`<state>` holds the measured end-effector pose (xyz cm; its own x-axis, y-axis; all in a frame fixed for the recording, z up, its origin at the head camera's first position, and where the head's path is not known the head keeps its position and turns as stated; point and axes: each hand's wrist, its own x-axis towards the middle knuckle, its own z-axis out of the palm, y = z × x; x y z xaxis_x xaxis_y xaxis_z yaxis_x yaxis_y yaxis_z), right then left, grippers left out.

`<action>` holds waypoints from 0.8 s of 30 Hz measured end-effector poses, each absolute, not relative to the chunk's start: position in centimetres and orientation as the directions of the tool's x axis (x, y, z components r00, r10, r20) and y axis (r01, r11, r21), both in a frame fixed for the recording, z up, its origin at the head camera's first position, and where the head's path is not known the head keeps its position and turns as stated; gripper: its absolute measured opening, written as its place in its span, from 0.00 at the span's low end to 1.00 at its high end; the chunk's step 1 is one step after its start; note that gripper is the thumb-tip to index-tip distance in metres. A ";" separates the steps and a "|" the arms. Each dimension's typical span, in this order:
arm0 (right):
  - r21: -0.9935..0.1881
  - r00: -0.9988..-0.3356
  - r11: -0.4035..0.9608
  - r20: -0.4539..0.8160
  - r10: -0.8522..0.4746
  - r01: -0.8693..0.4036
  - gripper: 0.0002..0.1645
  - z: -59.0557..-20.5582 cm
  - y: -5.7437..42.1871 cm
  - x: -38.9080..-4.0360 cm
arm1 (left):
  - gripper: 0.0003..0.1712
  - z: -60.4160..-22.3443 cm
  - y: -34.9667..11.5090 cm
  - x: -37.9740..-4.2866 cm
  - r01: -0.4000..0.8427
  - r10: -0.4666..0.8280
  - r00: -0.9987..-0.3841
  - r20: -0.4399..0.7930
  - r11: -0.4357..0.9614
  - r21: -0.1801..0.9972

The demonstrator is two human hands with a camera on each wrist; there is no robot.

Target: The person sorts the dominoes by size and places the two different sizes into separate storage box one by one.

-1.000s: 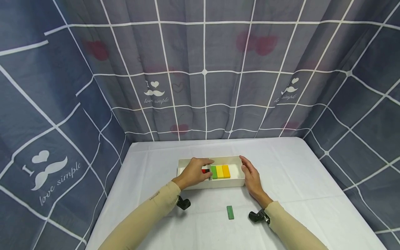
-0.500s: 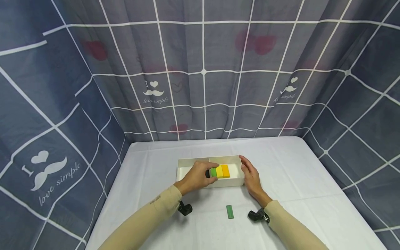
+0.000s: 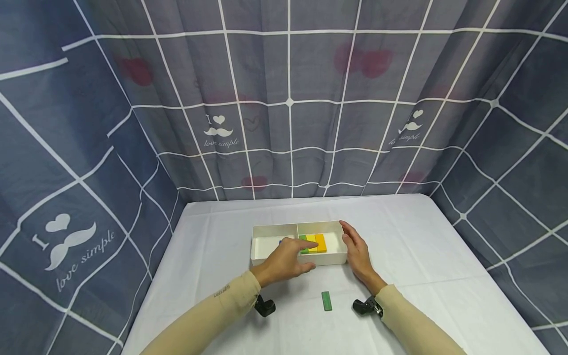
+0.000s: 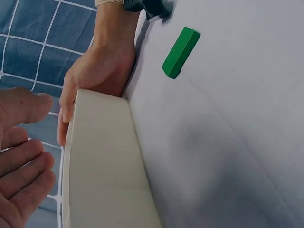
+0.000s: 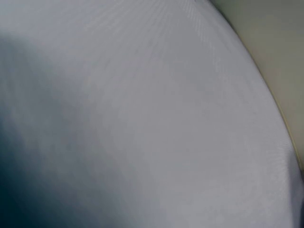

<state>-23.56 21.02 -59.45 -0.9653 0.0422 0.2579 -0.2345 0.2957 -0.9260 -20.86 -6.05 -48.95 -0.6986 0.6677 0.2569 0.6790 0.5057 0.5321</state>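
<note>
A shallow white box (image 3: 275, 260) with a divider stands on the table. A green block (image 3: 303, 250), a yellow block (image 3: 312, 237) and an orange block (image 3: 322, 243) lie side by side in its right compartment. My left hand (image 3: 284, 259) hovers over the near wall, fingers loosely extended and holding nothing; its palm and thumb show in the left wrist view. It hides part of the left compartment, where a bit of blue shows. My right hand (image 3: 358, 254) holds the box's right end, thumb over the rim.
A darker green block (image 3: 326, 301) lies on the white tablecloth (image 3: 399, 236) in front of the box, between my forearms. A checked curtain (image 3: 266, 123) surrounds the table at the back and sides. The right wrist view shows mostly blurred cloth.
My left hand has moved from inside the box, near the divider, right and toward me, over the near wall. The divider has come into view. My right hand stays at the box's end.
</note>
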 end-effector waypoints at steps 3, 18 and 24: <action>-0.927 -0.966 0.295 0.255 0.043 -0.232 0.29 -59.5 21.0 -23.5 | 0.31 -49.0 -6.0 -20.5 0.680 0.672 -0.696 0.254 0.502 0.534; -0.926 -0.962 0.291 0.267 0.049 -0.242 0.28 -59.5 21.0 -23.6 | 0.31 -50.2 -5.3 -18.9 0.674 0.704 -0.675 0.219 0.468 0.572; -0.930 -0.967 0.293 0.248 0.049 -0.223 0.28 -59.4 21.1 -23.6 | 0.32 -51.1 -4.7 -18.5 0.665 0.699 -0.683 0.211 0.475 0.576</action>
<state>-23.57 21.11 -59.43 -0.9675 0.0494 0.2481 -0.2235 0.2926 -0.9297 -18.47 -4.67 -51.10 -0.6830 0.6994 0.2108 0.6647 0.4755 0.5762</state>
